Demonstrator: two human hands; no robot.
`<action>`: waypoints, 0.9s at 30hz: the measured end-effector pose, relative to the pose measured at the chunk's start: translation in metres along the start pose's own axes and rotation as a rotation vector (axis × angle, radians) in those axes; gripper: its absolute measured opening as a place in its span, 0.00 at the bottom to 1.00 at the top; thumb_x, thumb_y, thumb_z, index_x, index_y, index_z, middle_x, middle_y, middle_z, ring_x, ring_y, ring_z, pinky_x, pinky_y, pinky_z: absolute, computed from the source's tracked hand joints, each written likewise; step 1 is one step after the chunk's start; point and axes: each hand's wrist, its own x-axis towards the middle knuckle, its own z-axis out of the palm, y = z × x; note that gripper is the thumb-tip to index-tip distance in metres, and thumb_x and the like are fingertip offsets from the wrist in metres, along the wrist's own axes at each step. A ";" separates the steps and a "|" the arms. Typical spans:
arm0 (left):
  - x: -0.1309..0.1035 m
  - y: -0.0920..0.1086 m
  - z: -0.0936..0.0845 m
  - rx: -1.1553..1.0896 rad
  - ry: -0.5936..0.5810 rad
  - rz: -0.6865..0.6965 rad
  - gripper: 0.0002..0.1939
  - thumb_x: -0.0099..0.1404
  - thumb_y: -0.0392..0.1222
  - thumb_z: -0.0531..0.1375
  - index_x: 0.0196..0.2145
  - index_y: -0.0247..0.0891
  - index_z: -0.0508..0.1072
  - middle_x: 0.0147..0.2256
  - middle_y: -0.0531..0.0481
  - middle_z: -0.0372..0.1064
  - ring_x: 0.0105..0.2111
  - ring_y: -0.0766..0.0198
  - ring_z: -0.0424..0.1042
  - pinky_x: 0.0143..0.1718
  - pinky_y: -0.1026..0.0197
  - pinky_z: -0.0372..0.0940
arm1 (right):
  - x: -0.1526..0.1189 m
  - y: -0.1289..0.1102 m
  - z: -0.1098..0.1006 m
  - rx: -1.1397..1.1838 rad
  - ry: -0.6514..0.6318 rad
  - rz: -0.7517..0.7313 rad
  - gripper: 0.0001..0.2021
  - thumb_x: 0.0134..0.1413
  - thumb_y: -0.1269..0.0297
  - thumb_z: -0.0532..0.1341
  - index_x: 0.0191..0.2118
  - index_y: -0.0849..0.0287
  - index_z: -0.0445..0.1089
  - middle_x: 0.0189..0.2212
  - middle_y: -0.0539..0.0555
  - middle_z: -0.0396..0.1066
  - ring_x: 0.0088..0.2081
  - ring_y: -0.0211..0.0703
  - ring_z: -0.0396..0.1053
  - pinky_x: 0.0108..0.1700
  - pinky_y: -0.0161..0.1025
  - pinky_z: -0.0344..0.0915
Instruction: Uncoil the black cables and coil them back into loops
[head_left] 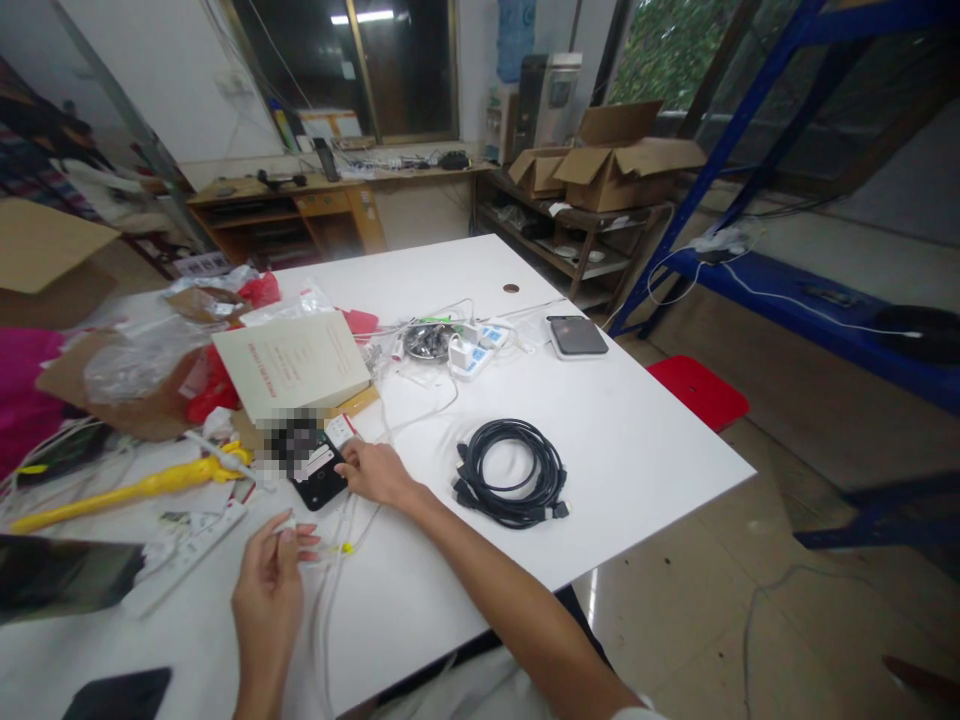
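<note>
Black device [322,490] held at its edge

Head view: left of centre, my right hand [379,474] pinches it, probably for steadiness. My left hand [270,570], lower left, half curls beside a yellow-tied white cable [346,548]; I cannot tell if it grips anything. At left, an open carton [163,415] holds clear plastic [139,365]; upper centre, a dish [433,359] holds wrapped bits [432,340].

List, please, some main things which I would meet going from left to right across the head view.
Long yellow stick, flat black device, right hand, coiled black cables, red seat.
</note>
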 end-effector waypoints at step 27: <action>-0.036 0.016 0.018 0.016 -0.066 -0.014 0.32 0.66 0.63 0.65 0.58 0.37 0.76 0.36 0.48 0.79 0.27 0.60 0.76 0.31 0.58 0.73 | -0.205 0.037 -0.028 -0.680 -0.032 -0.435 0.18 0.70 0.47 0.63 0.45 0.60 0.68 0.42 0.56 0.70 0.48 0.51 0.66 0.50 0.47 0.63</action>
